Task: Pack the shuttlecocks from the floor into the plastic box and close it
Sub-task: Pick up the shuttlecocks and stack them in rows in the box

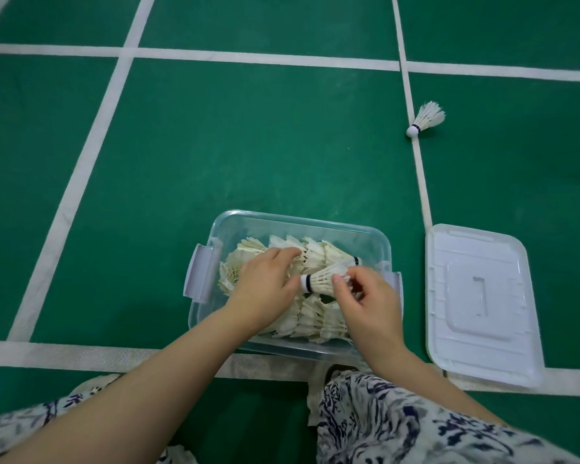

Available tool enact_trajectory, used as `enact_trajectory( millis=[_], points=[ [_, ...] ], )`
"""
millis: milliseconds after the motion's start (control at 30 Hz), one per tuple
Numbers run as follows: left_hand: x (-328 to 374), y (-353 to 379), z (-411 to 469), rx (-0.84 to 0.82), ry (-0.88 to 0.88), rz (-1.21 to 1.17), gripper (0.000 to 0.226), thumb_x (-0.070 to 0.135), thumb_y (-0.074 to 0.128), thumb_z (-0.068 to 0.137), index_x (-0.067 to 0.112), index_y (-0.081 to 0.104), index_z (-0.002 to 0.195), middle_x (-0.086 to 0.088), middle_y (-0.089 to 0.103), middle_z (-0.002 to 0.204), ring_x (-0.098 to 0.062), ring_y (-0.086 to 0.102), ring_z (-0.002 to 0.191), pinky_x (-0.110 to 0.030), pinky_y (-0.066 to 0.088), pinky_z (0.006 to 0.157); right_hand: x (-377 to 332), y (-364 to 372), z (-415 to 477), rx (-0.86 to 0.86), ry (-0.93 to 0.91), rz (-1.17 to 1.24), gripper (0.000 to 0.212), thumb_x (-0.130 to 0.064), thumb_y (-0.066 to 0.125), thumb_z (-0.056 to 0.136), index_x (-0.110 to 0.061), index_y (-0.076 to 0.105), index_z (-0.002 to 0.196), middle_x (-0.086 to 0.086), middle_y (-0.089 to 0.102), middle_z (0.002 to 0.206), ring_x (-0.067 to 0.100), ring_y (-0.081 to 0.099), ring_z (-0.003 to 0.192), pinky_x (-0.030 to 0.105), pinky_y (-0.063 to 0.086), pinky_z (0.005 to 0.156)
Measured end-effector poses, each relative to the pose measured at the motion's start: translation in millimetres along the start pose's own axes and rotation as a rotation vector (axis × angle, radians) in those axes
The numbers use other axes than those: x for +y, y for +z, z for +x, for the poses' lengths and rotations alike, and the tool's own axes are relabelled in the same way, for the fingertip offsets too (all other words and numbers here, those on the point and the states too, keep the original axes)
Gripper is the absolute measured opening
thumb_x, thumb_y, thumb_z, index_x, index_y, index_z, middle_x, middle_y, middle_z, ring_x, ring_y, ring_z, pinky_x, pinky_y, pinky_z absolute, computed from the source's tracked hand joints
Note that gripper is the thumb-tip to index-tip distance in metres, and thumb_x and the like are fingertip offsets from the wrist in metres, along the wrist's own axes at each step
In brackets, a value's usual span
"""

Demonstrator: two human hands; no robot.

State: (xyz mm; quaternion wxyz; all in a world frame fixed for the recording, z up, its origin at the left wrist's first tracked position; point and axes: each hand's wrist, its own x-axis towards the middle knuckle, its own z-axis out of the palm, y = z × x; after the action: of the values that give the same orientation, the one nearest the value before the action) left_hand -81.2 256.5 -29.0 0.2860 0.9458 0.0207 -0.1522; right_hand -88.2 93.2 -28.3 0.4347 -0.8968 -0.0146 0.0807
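Observation:
A clear plastic box (302,222) sits on the green floor in front of me, filled with several white feather shuttlecocks. My right hand (370,304) pinches the feather skirt of one shuttlecock (318,281) lying across the top of the pile, its cork pointing left. My left hand (265,286) rests with relaxed fingers on the shuttlecocks at the box's left side, next to that cork. One more shuttlecock (426,119) lies on the floor far to the right, on a white line. The box's white lid (479,303) lies flat on the floor, right of the box.
White court lines cross the green floor around the box. My knees in blue-and-white patterned cloth (399,423) fill the bottom of the view. The box's latch (198,277) on the left side hangs open.

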Motion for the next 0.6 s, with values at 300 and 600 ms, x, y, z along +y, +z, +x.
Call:
enact_trajectory(
  millis=[300, 600],
  points=[
    [-8, 0, -1, -0.028, 0.061, 0.062, 0.049, 0.042, 0.038, 0.095, 0.021, 0.035, 0.14, -0.001, 0.046, 0.135, -0.017, 0.044, 0.12, -0.038, 0.036, 0.104, -6, 23, 1, -0.212, -0.008, 0.031, 0.03, -0.024, 0.047, 0.096, -0.021, 0.045, 0.066, -0.006, 0.046, 0.063, 0.006, 0.04, 0.059, 0.021, 0.031, 0.055],
    [-12, 2, 0, -0.054, 0.108, 0.208, 0.049, 0.047, 0.034, 0.093, 0.025, 0.035, 0.138, 0.002, 0.045, 0.133, -0.016, 0.04, 0.122, -0.037, 0.025, 0.108, -5, 31, 5, -0.309, 0.053, -0.01, 0.034, -0.02, 0.041, 0.097, -0.023, 0.034, 0.064, -0.005, 0.04, 0.067, 0.005, 0.036, 0.062, 0.02, 0.029, 0.057]
  ],
)
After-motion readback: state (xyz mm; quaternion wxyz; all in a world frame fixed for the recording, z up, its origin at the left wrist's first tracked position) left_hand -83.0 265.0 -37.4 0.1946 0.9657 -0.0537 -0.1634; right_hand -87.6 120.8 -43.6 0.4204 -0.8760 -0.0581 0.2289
